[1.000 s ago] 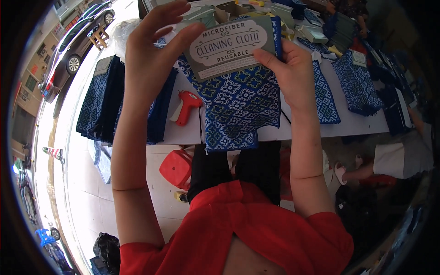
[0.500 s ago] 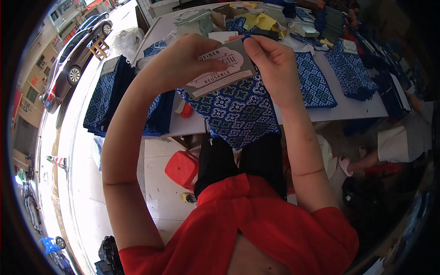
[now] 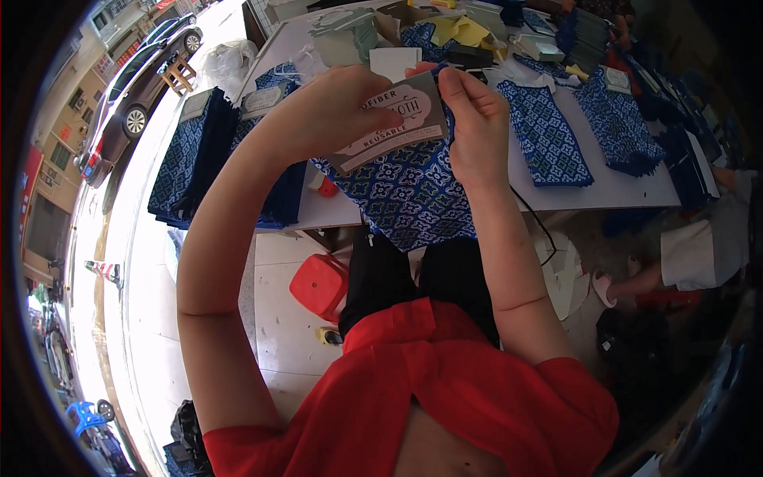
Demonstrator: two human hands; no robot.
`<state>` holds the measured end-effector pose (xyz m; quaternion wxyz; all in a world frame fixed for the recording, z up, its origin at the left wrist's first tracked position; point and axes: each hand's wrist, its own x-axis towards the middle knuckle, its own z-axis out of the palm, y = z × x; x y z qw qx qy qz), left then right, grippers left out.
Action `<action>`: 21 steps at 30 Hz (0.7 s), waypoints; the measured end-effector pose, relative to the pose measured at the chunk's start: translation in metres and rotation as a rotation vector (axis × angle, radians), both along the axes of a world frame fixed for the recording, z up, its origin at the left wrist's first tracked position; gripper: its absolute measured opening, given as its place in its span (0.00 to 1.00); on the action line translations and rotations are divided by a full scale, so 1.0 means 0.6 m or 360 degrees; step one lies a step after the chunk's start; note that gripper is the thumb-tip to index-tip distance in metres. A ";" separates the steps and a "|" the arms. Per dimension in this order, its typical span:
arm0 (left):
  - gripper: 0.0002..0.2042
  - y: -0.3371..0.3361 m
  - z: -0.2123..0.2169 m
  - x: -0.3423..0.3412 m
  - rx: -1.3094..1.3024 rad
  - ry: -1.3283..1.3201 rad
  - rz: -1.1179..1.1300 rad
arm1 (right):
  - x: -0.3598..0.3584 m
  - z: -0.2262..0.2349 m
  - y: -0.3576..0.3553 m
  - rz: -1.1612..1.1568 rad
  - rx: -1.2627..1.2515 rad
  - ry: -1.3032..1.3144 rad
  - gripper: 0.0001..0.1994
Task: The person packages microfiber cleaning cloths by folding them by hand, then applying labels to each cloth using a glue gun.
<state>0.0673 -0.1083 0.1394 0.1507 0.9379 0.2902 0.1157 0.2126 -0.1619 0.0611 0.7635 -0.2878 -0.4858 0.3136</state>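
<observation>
Blue patterned cloth (image 3: 417, 191): one piece, blue and white motif; held up in front of the body, hanging over the near edge of the table, lower end pointing down toward the dark trousers (image 3: 377, 278).

Grey printed card (image 3: 401, 131): lying at a tilt across the upper part of the cloth, partly covered by fingers.

Left hand (image 3: 338, 103): closed on the left side of the card, thumb flat over the printed face; placement of hidden fingertips, cannot tell.

Right hand (image 3: 481, 127): pinching the upper right corner of card and cloth together, thumb in front, remaining fingers curled.

Red stool (image 3: 319, 286): on the floor, left of the trousers.

Table (image 3: 628, 187): white top, crowded.

Red object (image 3: 327, 188): on the table, mostly hidden behind the left forearm.

Folded cloth stack (image 3: 191, 151): table's left end, card on top; beside it, a second pile (image 3: 274, 199), partly behind the forearm.

Flat cloth (image 3: 548, 135): right of the right hand; farther right, a cloth pile (image 3: 620, 127) with a card.

White box (image 3: 395, 60): just beyond the hands.

Yellow paper (image 3: 457, 33): farther back, among boxes.

Wooden stool (image 3: 176, 74): outside, left, near a dark car (image 3: 131, 91).
</observation>
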 end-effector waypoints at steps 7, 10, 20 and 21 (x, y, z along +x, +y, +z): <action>0.16 0.031 -0.015 0.003 -0.0101 -0.0008 -0.0021 | -0.001 -0.003 0.006 0.0026 -0.0052 0.0096 0.13; 0.18 0.065 -0.005 -0.006 -0.0234 -0.0108 -0.0076 | 0.019 0.000 0.007 0.0268 -0.0253 -0.0054 0.13; 0.25 0.088 0.084 -0.020 -0.0323 -0.0001 0.0203 | 0.026 -0.017 -0.004 0.0093 -0.0421 -0.0028 0.09; 0.25 0.110 0.026 -0.041 -0.0183 -0.0572 0.0121 | 0.028 -0.019 -0.006 0.0069 -0.0399 0.0006 0.09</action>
